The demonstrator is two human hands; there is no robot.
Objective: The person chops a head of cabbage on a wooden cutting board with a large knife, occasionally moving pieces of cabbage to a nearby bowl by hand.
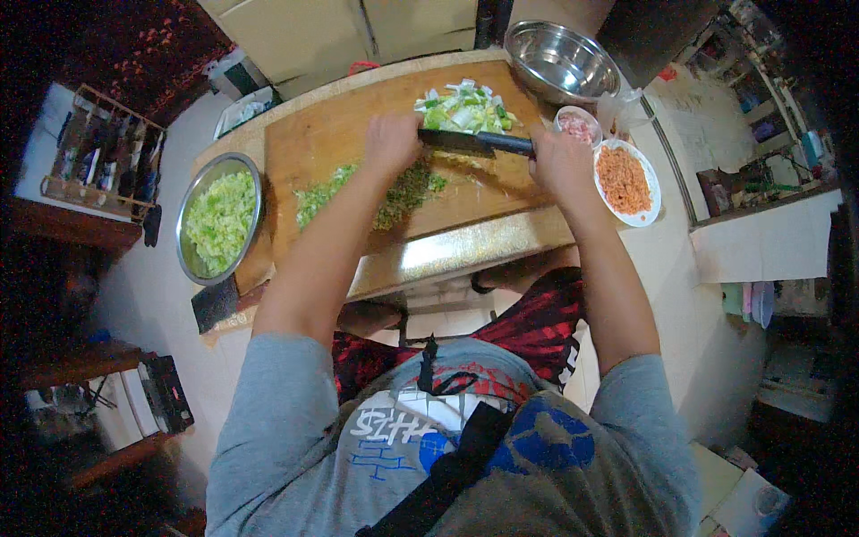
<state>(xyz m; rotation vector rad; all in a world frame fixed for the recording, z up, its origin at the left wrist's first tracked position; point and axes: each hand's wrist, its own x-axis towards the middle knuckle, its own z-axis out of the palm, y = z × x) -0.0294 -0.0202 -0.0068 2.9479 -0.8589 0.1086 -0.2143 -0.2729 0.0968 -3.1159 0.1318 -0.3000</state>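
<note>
My right hand (564,161) is closed around the dark handle of a kitchen knife (460,141), which lies level above a wooden cutting board (322,137). At the far end of the blade is my left hand (394,141), its fingers bent at the blade's tip; its exact grip cannot be told. Just beyond the blade sits a heap of chopped green and white vegetable (465,109). Finely chopped greens (402,194) lie on the board nearer to me, partly hidden by my left forearm.
A steel bowl of shredded green vegetable (221,225) stands left of the board. At the right are an empty steel basin (562,64), a small bowl of pinkish food (577,126), a plate of chopped orange food (624,182) and a clear plastic bag (621,111).
</note>
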